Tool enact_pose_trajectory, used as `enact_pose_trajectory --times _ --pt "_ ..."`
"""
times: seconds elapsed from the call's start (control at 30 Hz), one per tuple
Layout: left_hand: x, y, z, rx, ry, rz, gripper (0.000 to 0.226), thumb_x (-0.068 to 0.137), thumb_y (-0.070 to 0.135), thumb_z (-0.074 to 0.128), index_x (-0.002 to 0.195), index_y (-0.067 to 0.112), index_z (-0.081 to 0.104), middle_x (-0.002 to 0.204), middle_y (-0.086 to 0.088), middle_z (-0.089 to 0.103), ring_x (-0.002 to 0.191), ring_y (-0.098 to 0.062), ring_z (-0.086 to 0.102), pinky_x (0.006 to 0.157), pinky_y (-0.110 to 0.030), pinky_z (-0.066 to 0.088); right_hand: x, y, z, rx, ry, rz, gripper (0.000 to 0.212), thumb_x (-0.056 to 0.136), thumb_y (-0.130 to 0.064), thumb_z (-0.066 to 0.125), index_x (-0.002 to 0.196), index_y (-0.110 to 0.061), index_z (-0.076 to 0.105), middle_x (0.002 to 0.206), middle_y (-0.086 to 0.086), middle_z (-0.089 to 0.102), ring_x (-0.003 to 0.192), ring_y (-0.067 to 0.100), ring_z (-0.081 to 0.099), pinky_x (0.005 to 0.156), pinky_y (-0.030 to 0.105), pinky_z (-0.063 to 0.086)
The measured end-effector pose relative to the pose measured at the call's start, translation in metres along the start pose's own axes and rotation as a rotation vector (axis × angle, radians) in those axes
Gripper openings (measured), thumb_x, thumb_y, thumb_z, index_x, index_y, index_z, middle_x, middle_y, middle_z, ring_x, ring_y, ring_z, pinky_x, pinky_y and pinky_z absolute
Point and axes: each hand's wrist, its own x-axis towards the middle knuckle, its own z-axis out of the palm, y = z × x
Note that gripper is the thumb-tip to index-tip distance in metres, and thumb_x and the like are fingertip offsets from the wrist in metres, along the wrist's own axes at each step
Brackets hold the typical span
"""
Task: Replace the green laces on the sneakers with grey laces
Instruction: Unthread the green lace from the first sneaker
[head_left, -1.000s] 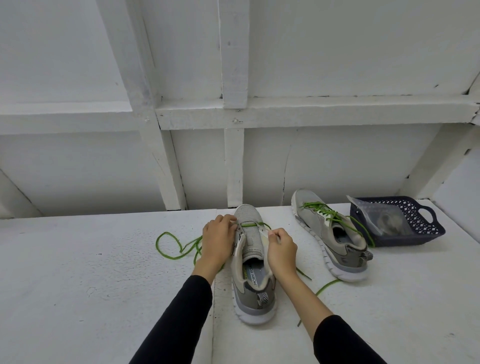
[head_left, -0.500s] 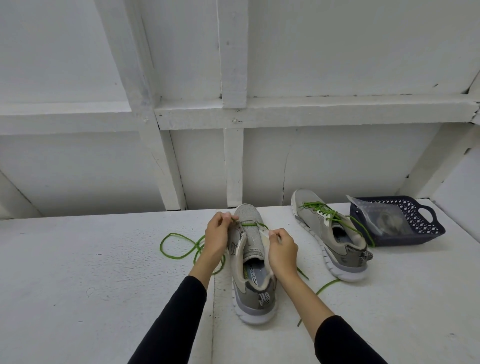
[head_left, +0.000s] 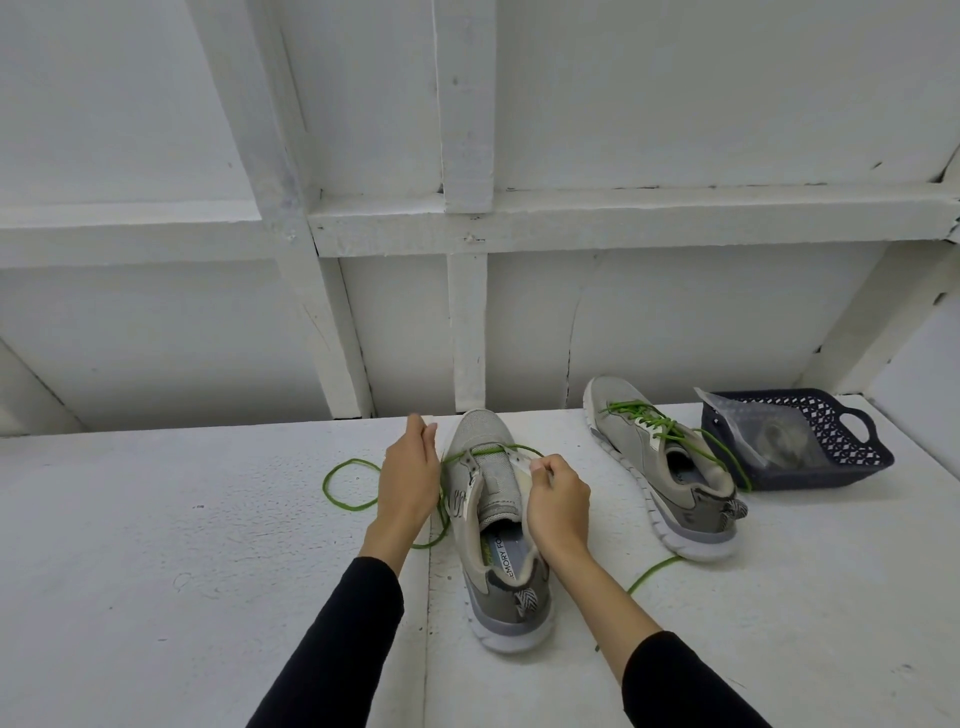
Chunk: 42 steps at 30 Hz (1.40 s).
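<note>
A grey sneaker (head_left: 493, 525) stands in front of me, toe pointing away. Its green lace (head_left: 353, 486) runs through only the eyelets nearest the toe and trails in a loop to the left. My left hand (head_left: 408, 480) is beside the shoe's left flank, fingers closed on the lace. My right hand (head_left: 558, 499) pinches the right eyelet flap of the shoe. A second grey sneaker (head_left: 660, 467), fully laced in green, lies to the right.
A dark blue perforated basket (head_left: 852, 457) at the far right holds a clear plastic bag (head_left: 758, 436) with something grey inside. A white wall with wooden framing rises just behind the white table (head_left: 156, 571). Another end of green lace (head_left: 654, 569) lies right of my right forearm.
My left hand has moved up and away from the shoe, drawing the green lace out to the left; the loop on the table has shrunk. My right hand stays on the flap.
</note>
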Motion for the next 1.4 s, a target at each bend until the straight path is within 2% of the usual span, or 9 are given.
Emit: enact_pose_trajectory --times 0.17,0.3,0.43,0.57,0.67,0.77,1.0,1.17,1.4 --pt "-0.01 -0.018 0.009 0.271 -0.027 0.102 0.024 0.101 0.035 0.045 0.093 0.013 0.039 0.086 -0.004 0.049 0.084 -0.023 0.039 0.067 -0.038 0.04 -0.001 0.0 -0.001 0.0 0.005 -0.005 0.022 0.101 -0.021 0.046 0.084 -0.014 0.058 0.075 -0.001 0.058 0.071 0.015 0.053 0.06 0.03 0.035" --pt "-0.014 -0.016 0.012 0.262 0.0 0.123 0.03 0.099 0.041 0.051 0.117 0.018 0.044 0.066 0.004 0.049 0.081 -0.022 0.041 0.065 -0.033 0.033 -0.002 0.0 -0.001 0.002 0.009 -0.001 0.022 0.101 -0.021 0.046 0.083 -0.015 0.058 0.075 -0.002 0.058 0.071 0.015 0.053 0.061 0.029 0.035" --pt "-0.013 -0.012 0.012 0.242 -0.007 0.108 0.022 0.099 0.041 0.048 0.097 0.026 0.063 0.079 0.002 0.064 0.085 -0.02 0.04 0.069 -0.034 0.031 -0.002 0.0 -0.002 -0.005 0.026 0.002 0.022 0.101 -0.022 0.046 0.084 -0.015 0.058 0.076 -0.002 0.059 0.073 0.017 0.055 0.062 0.03 0.037" --pt "-0.009 -0.011 0.016 -0.201 -0.096 -0.112 0.021 0.1 0.032 0.05 0.081 0.025 0.056 0.093 0.002 0.057 0.096 -0.017 0.045 0.084 -0.029 0.031 -0.002 0.001 -0.004 -0.017 0.048 0.016 0.021 0.101 -0.024 0.045 0.085 -0.017 0.058 0.08 0.001 0.061 0.077 0.021 0.057 0.066 0.032 0.042" --pt "-0.012 0.005 0.012 -0.661 -0.078 -0.319 0.022 0.103 0.017 0.043 0.081 0.013 0.046 0.096 0.003 0.063 0.091 -0.009 0.058 0.075 -0.013 0.045 -0.002 0.002 -0.004 -0.028 0.051 0.02 0.021 0.1 -0.024 0.046 0.085 -0.018 0.058 0.082 0.002 0.062 0.08 0.023 0.057 0.068 0.034 0.044" --pt "-0.009 0.011 0.01 -0.794 0.019 -0.452 0.021 0.104 0.013 0.034 0.085 0.015 0.042 0.085 0.001 0.06 0.077 -0.009 0.054 0.066 -0.022 0.041 -0.002 0.001 -0.004 -0.028 0.045 0.019 0.021 0.101 -0.024 0.045 0.084 -0.018 0.057 0.08 0.0 0.061 0.079 0.022 0.057 0.066 0.032 0.041" --pt "-0.012 0.001 0.011 -0.195 -0.25 -0.097 0.007 0.102 0.028 0.046 0.107 0.024 0.044 0.059 0.004 0.045 0.05 -0.01 0.04 0.047 -0.019 0.033 -0.003 0.0 -0.004 -0.036 0.033 0.016 0.021 0.101 -0.024 0.045 0.087 -0.017 0.059 0.083 0.002 0.062 0.08 0.02 0.056 0.065 0.031 0.038" --pt "-0.015 0.0 0.015 0.116 -0.095 0.034 0.01 0.099 0.032 0.052 0.097 0.03 0.061 0.06 0.011 0.054 0.057 -0.009 0.051 0.05 -0.026 0.033 -0.003 0.001 -0.003 -0.035 0.03 0.011 0.021 0.101 -0.024 0.045 0.086 -0.017 0.059 0.082 0.001 0.062 0.079 0.02 0.056 0.065 0.031 0.038" --pt "-0.027 0.01 0.021 0.327 -0.053 -0.016 0.015 0.101 0.034 0.044 0.105 0.022 0.051 0.067 0.007 0.058 0.065 -0.017 0.056 0.059 -0.033 0.04 -0.004 -0.001 -0.005 -0.047 0.027 0.016 0.022 0.101 -0.025 0.045 0.085 -0.018 0.058 0.078 -0.003 0.059 0.075 0.017 0.053 0.063 0.03 0.035"
